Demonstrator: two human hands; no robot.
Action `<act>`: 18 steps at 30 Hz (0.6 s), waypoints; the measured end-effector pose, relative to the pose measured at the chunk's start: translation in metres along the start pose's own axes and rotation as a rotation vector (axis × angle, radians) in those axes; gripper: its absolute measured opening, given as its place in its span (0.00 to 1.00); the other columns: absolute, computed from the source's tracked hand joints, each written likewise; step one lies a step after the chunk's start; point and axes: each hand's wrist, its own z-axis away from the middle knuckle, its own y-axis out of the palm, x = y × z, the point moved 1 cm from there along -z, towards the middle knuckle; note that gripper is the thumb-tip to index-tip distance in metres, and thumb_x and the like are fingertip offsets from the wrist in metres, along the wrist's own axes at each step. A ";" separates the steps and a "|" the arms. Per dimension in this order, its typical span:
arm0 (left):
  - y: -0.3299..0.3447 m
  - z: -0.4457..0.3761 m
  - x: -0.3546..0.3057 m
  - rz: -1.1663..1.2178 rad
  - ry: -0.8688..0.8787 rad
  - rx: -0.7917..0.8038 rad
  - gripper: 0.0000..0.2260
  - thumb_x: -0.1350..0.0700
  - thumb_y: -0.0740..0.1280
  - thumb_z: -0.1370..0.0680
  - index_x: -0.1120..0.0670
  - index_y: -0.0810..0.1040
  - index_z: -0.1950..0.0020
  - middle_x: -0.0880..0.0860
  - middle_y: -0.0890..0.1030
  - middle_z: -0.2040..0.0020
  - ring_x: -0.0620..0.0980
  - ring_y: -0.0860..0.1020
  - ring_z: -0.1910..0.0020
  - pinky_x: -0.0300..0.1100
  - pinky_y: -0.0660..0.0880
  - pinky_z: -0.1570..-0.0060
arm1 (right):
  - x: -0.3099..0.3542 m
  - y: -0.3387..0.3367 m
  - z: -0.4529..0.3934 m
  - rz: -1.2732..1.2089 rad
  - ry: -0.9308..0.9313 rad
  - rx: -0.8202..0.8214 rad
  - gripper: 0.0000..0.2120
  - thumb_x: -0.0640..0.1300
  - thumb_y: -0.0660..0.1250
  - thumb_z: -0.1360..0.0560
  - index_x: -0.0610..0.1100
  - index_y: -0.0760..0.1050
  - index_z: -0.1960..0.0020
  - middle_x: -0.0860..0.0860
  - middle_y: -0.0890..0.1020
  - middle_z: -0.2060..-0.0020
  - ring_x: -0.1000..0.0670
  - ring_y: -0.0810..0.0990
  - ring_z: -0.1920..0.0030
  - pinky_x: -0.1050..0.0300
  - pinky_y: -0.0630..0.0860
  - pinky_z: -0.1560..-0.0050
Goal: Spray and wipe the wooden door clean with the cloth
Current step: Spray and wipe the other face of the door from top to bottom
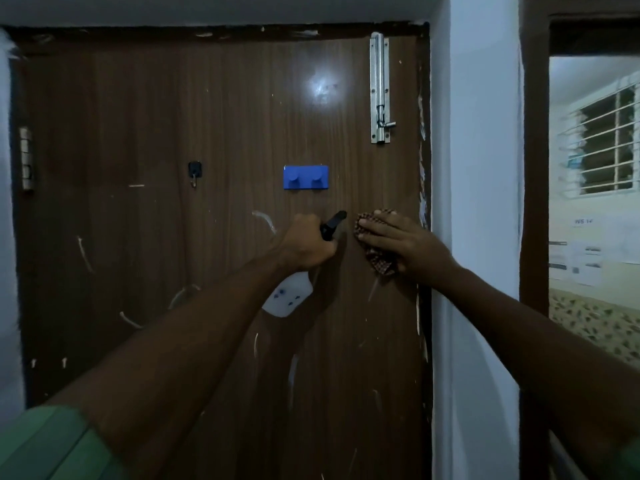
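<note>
Right hand point(398, 239) lies flat on the wooden door point(207, 133), fingers straight and pointing left, pressing the checked cloth point(379, 263) against the panel near its right edge; the cloth shows at the fingertips and below the palm, the rest hidden under the hand. Left hand point(308, 244) is curled round the neck of the spray bottle point(289, 296), just beside the right hand and apart from it; the black nozzle point(334, 223) sticks out above the fist and angles up and to the right, toward the cloth; the white body hangs down and to the left below the wrist; its long axis runs on that slant.

Judging by this, the step in hand is wiping, and the right hand is the one on the work; unwiped door lies mostly to the left and below, where pale streaks and scuffs show, so the next stroke would likely travel that way, past the bottle hand. Above the hands sit a blue double hook point(305, 177), a small black hook point(194, 169) further left, and a metal bolt latch point(380, 88) at upper right.

Blue marks on the bottle are too blurred to read; no brand can be made out. Through the doorway at right, papers on a wall point(581, 261) carry a heading too small to read with any certainty.
</note>
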 end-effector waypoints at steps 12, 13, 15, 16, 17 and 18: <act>-0.002 -0.021 -0.009 0.034 0.077 -0.054 0.10 0.56 0.69 0.18 0.63 0.79 0.54 0.61 0.82 0.63 0.54 0.79 0.69 0.46 0.77 0.69 | 0.026 0.021 0.010 0.010 0.136 -0.235 0.26 0.37 0.62 0.22 0.45 0.73 0.24 0.48 0.70 0.22 0.42 0.63 0.20 0.37 0.63 0.23; -0.003 -0.021 -0.006 0.033 0.076 -0.038 0.11 0.55 0.69 0.17 0.62 0.79 0.53 0.59 0.82 0.63 0.52 0.79 0.69 0.42 0.76 0.70 | 0.021 0.019 0.008 -0.042 0.187 -0.261 0.26 0.36 0.62 0.23 0.45 0.74 0.25 0.48 0.70 0.23 0.43 0.63 0.20 0.37 0.63 0.23; -0.008 -0.024 -0.004 0.030 0.086 -0.001 0.11 0.52 0.69 0.17 0.60 0.79 0.51 0.58 0.83 0.61 0.50 0.80 0.69 0.39 0.77 0.69 | 0.008 0.008 -0.025 -0.206 0.496 -0.407 0.29 0.30 0.62 0.24 0.46 0.75 0.25 0.50 0.71 0.23 0.44 0.62 0.20 0.38 0.63 0.23; -0.010 -0.027 -0.003 0.032 0.099 0.031 0.11 0.52 0.69 0.17 0.60 0.79 0.50 0.59 0.83 0.60 0.51 0.81 0.68 0.42 0.78 0.67 | 0.005 0.001 -0.046 -0.263 0.667 -0.486 0.30 0.29 0.61 0.25 0.46 0.74 0.25 0.50 0.71 0.23 0.44 0.62 0.20 0.37 0.63 0.22; -0.012 -0.029 -0.002 0.032 0.116 0.056 0.11 0.51 0.68 0.16 0.60 0.80 0.49 0.60 0.84 0.59 0.53 0.82 0.67 0.45 0.79 0.65 | 0.005 -0.003 -0.064 -0.294 0.780 -0.541 0.30 0.29 0.61 0.25 0.46 0.74 0.25 0.51 0.71 0.23 0.44 0.61 0.20 0.37 0.62 0.22; -0.017 -0.031 0.001 0.018 0.140 0.075 0.12 0.52 0.68 0.16 0.61 0.80 0.48 0.60 0.84 0.59 0.53 0.82 0.66 0.47 0.80 0.63 | 0.009 -0.004 -0.079 -0.289 0.827 -0.582 0.29 0.30 0.61 0.24 0.47 0.74 0.25 0.51 0.71 0.23 0.44 0.61 0.20 0.37 0.61 0.22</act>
